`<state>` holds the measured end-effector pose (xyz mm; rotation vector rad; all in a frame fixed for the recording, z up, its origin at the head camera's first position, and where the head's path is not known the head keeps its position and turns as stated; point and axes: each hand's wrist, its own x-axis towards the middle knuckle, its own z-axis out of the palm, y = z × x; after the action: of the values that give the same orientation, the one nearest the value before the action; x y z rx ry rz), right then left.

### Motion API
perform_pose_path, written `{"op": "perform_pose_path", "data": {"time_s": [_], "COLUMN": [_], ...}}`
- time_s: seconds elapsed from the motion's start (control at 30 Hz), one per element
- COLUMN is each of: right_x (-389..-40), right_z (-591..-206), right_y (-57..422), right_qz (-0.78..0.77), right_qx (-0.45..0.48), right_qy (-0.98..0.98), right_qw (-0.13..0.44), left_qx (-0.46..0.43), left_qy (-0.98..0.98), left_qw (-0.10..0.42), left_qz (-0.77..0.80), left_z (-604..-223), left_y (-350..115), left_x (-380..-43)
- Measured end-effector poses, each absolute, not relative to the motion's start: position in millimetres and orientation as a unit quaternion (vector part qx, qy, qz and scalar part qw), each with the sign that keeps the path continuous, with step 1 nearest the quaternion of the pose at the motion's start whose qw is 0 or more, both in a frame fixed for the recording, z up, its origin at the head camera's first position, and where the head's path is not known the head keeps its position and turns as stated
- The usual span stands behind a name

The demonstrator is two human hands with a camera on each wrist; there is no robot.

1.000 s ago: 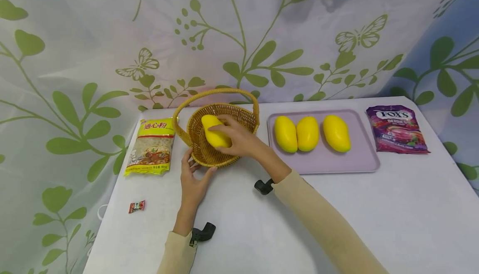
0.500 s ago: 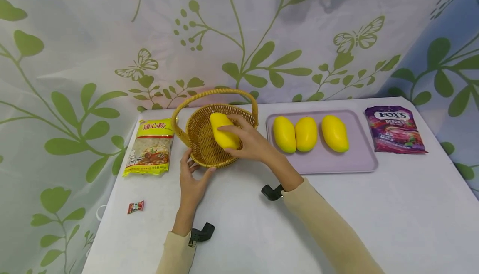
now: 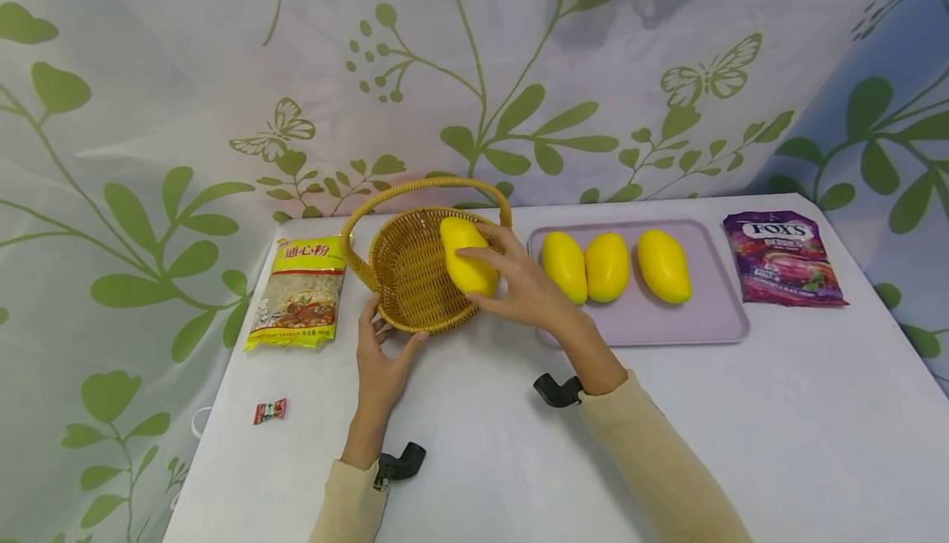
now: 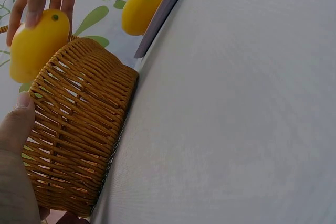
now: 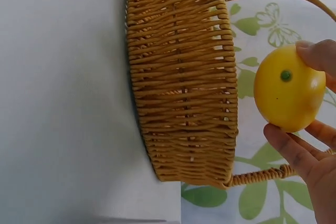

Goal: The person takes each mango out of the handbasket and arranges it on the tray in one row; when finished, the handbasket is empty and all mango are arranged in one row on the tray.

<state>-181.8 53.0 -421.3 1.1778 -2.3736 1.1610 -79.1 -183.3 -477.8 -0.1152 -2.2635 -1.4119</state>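
Note:
A wicker basket [image 3: 408, 271] with an arched handle stands at the table's back, left of centre. My left hand [image 3: 381, 370] grips its front left side; in the left wrist view the thumb lies at the rim of the woven wall [image 4: 84, 114]. My right hand [image 3: 522, 279] holds a yellow mango [image 3: 469, 256] between thumb and fingers, over the basket's right side. In the right wrist view this mango [image 5: 289, 90] is above the rim, its green stem spot facing the camera. Right of the basket, three mangoes [image 3: 663, 265] lie on a pale purple tray [image 3: 652, 327].
A yellow-topped bag of pasta [image 3: 300, 292] lies left of the basket. Nearer the front left is a small wrapped candy [image 3: 270, 411]. A purple Fox's candy bag [image 3: 786, 259] lies right of the tray. A leaf-patterned curtain [image 3: 474, 73] hangs behind the white table [image 3: 474, 461].
My right hand has carried the mango rightward, from inside the basket's middle to over its right side. My left hand has stayed on the basket.

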Motion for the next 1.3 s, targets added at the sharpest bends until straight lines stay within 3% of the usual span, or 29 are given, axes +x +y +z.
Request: {"op": "perform_pose_path", "data": {"time_s": [0.8,1.3], "right_x": [-151.8,-163.9], "right_z": [-423.1,-426.4], "right_y": [134.6,208.0], "right_qz": [0.361,0.356], "right_qx": [0.358,0.241], "right_qy": [-0.843,-0.881], "right_qw": [0.176,0.199], "left_qx": [-0.040,-0.045], "left_qy": [-0.824,-0.827], "left_qw": [0.228,0.235], "left_qz": [-0.516,-0.509], "left_z": [-480.6,-482.5], "left_y": [-184.1,-184.1], "left_x": [-79.3,-80.2]}}
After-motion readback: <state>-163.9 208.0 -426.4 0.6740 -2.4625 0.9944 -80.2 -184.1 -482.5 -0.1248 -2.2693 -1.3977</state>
